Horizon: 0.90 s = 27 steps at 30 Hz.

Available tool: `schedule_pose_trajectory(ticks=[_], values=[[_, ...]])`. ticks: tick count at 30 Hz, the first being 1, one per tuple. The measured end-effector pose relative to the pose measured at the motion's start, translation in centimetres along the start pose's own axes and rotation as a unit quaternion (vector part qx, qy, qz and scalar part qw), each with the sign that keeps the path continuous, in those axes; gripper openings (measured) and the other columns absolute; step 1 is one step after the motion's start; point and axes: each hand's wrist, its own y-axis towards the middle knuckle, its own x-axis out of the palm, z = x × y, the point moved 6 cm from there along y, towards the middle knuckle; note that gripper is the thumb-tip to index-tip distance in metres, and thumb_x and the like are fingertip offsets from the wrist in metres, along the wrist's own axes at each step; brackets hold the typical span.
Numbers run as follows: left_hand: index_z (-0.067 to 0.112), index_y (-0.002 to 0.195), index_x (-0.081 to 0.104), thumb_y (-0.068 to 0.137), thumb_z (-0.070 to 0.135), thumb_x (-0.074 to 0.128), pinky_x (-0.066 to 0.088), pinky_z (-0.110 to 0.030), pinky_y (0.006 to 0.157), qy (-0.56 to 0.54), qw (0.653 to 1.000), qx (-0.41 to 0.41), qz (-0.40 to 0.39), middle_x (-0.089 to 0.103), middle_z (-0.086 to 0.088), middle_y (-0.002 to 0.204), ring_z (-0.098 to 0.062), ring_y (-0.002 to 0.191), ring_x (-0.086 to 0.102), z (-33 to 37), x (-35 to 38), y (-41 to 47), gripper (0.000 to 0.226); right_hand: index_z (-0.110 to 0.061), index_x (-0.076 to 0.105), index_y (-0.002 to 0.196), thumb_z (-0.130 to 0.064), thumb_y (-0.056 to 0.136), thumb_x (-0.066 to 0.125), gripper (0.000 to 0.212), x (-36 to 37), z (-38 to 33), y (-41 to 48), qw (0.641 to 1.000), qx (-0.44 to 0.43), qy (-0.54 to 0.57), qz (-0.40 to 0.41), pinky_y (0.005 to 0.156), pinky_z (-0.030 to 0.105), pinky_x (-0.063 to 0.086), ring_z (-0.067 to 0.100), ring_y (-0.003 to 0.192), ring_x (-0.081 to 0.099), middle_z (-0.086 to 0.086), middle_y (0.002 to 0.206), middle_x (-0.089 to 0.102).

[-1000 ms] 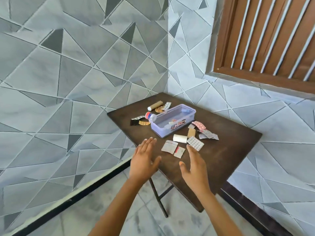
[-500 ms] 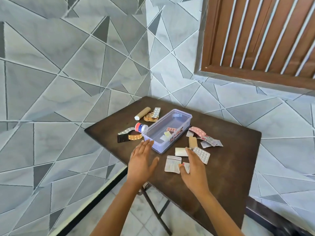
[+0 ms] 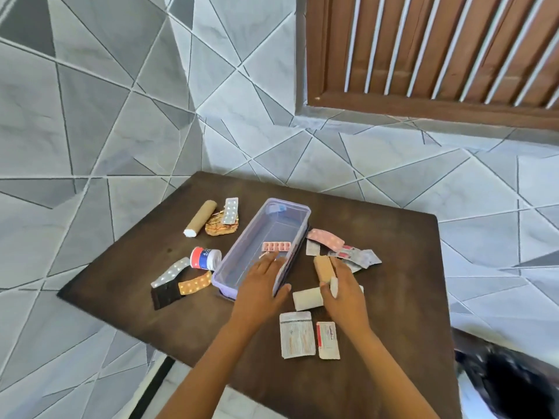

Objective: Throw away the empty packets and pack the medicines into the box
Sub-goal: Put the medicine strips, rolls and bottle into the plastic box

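A clear lilac plastic box stands open mid-table with a pink blister strip inside. My left hand grips its near right wall, fingers inside and thumb outside. My right hand curls over a white blister strip, mostly hidden, with one edge pinched at the thumb. Its fingers touch a beige packet and a white roll. Two flat sachets lie nearer me. Pink and silver strips lie right of the box.
Left of the box on the dark wooden table lie a small white bottle, a silver strip, an orange strip, a black packet, a brown roll and more strips. Tiled walls stand behind.
The view has come closer to the table. My left hand moved forward onto the box wall, and my right hand slid forward over the white blister strip.
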Motion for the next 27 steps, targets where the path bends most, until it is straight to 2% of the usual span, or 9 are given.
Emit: schedule_pose_trajectory(ticks=[6,11,15,17,18,20,22,24,27], values=[[0.027,0.138,0.042,0.092,0.038,0.051,0.041,-0.03,0.106,0.042,0.984,0.109,-0.135,0.044,0.003,0.146,-0.016,0.131,0.045,1.4,3.7,4.1,0.048,-0.018,0.032,0.14,-0.022,0.092,0.05,0.051,0.2,1.9,2.7,0.995,0.095,-0.026,0.017,0.11,0.035,0.034,0.025,0.134,0.041,0.005,0.149,0.038],[0.016,0.133,0.047,0.088,0.034,0.056,0.045,-0.036,0.1,0.15,0.932,0.181,-0.274,0.055,-0.008,0.133,-0.025,0.121,0.053,2.1,7.2,5.8,0.049,-0.017,0.039,0.137,-0.025,0.092,0.051,0.048,1.0,2.6,5.0,0.987,0.149,-0.055,-0.009,0.105,0.036,0.04,0.027,0.126,0.049,0.008,0.142,0.048],[0.01,0.125,0.052,0.085,0.035,0.059,0.048,-0.037,0.089,0.21,0.908,0.193,-0.308,0.062,-0.012,0.121,-0.028,0.108,0.061,2.8,8.7,6.4,0.047,-0.013,0.048,0.129,-0.026,0.088,0.056,0.043,2.0,3.3,6.6,0.978,0.194,-0.066,-0.037,0.096,0.037,0.046,0.027,0.117,0.055,0.009,0.131,0.058],[0.009,0.119,0.055,0.085,0.032,0.06,0.049,-0.036,0.084,0.225,0.903,0.207,-0.301,0.064,-0.012,0.118,-0.028,0.104,0.062,3.0,9.0,6.8,0.042,-0.016,0.06,0.109,-0.025,0.083,0.061,0.027,2.4,3.4,7.3,0.973,0.213,-0.082,-0.048,0.084,0.034,0.047,0.028,0.106,0.059,0.011,0.116,0.064],[0.009,0.119,0.055,0.084,0.03,0.061,0.049,-0.036,0.084,0.229,0.903,0.214,-0.293,0.064,-0.012,0.117,-0.029,0.104,0.063,3.1,8.9,6.9,0.041,-0.023,0.061,0.088,-0.024,0.08,0.064,0.008,2.6,3.6,7.6,0.97,0.218,-0.093,-0.058,0.071,0.031,0.045,0.028,0.097,0.058,0.012,0.102,0.064],[0.01,0.119,0.055,0.083,0.03,0.062,0.049,-0.036,0.084,0.233,0.904,0.221,-0.283,0.064,-0.012,0.117,-0.03,0.104,0.062,3.1,8.3,7.1,0.042,-0.03,0.037,0.057,-0.023,0.076,0.067,0.036,3.2,4.3,8.1,0.967,0.227,-0.104,-0.054,0.056,0.028,0.033,0.026,0.084,0.054,0.013,0.087,0.06],[0.012,0.12,0.054,0.082,0.033,0.064,0.048,-0.037,0.086,0.231,0.908,0.221,-0.271,0.063,-0.011,0.118,-0.029,0.106,0.062,3.1,7.0,7.4,0.045,-0.027,0.037,0.059,-0.024,0.076,0.068,0.036,3.3,4.2,8.2,0.966,0.232,-0.106,-0.038,0.062,0.027,0.032,0.027,0.082,0.054,0.015,0.095,0.066],[0.015,0.123,0.053,0.08,0.037,0.066,0.048,-0.036,0.089,0.207,0.916,0.216,-0.269,0.063,-0.009,0.12,-0.026,0.107,0.061,2.8,5.4,7.6,0.049,-0.019,0.056,0.075,-0.026,0.078,0.066,0.013,3.4,3.7,8.3,0.967,0.236,-0.098,-0.02,0.063,0.027,0.037,0.027,0.082,0.059,0.015,0.098,0.07],[0.02,0.124,0.053,0.078,0.041,0.067,0.049,-0.033,0.09,0.155,0.935,0.191,-0.254,0.062,-0.005,0.124,-0.022,0.11,0.06,1.4,2.5,8.7,0.053,-0.007,0.068,0.097,-0.028,0.081,0.062,0.028,2.8,2.7,8.2,0.966,0.25,-0.069,0.025,0.075,0.035,0.051,0.031,0.087,0.066,0.016,0.099,0.072]])
